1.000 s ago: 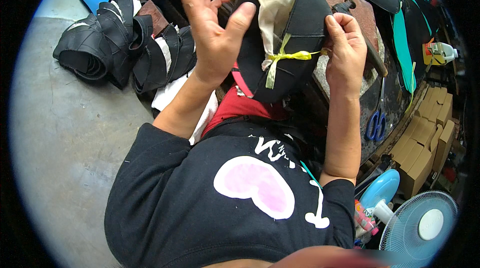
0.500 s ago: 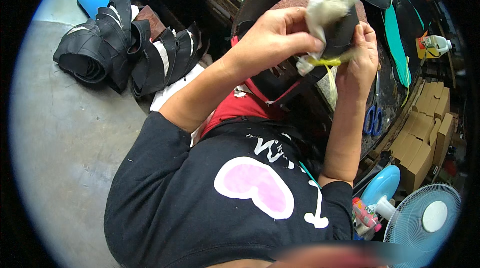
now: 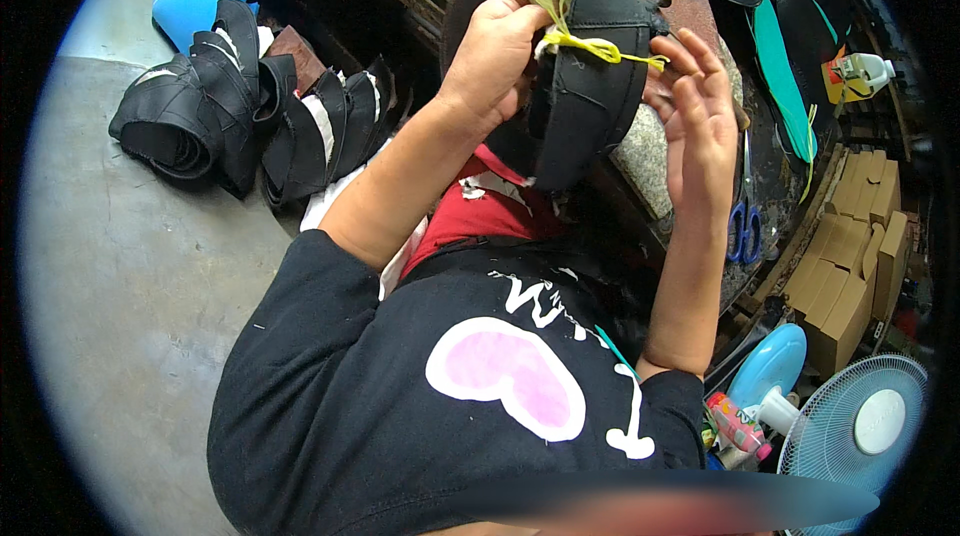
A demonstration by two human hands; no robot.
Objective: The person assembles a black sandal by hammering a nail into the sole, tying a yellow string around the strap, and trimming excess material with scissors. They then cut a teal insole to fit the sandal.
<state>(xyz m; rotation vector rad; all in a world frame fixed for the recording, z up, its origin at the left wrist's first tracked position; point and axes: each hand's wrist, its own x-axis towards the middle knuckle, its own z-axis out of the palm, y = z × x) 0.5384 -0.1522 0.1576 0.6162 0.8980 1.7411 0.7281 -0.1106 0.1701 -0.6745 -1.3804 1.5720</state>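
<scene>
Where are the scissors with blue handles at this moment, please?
In the head view, the scissors lie right of centre on the dark worktable, just beside the right forearm.

Grey floor (image 3: 110,286), scuffed, fills the left side, catching pale light toward the top; dark worktable (image 3: 778,198) at right, brown cardboard boxes (image 3: 835,271) beside it, fan (image 3: 880,422) at lower right.

The workpiece (image 3: 600,101) is hanging between the left hand (image 3: 490,61) and the right hand (image 3: 700,121), before the slab (image 3: 655,171), while rolled strips (image 3: 170,126) are lying to the left, scissors (image 3: 737,234) are resting on the table (image 3: 780,171) right of the slab, and boxes (image 3: 830,266) are standing farther right.
</scene>
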